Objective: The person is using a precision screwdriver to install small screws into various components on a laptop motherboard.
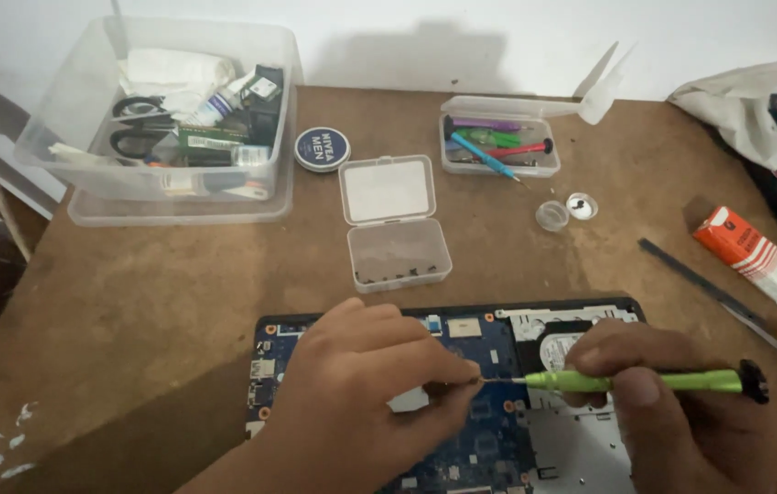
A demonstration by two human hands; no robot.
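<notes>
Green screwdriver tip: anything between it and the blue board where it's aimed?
Nothing visible. The right hand holds the green screwdriver level, its tip meeting the left hand fingertips just over the blue circuit board; what they pinch is too small to tell.

Two hands: the left hand (pixel 352 393) and the right hand (pixel 672 402). One green screwdriver (pixel 636 381). One opened laptop (pixel 462 393) with exposed blue circuit board. One open small screw box (pixel 395 222). One open tool case (pixel 498 144) of screwdrivers. One large clear storage bin (pixel 173 119). One round blue tin (pixel 322 148). Two small round clear caps (pixel 565 211). One orange-and-white tube (pixel 759 261).
</notes>
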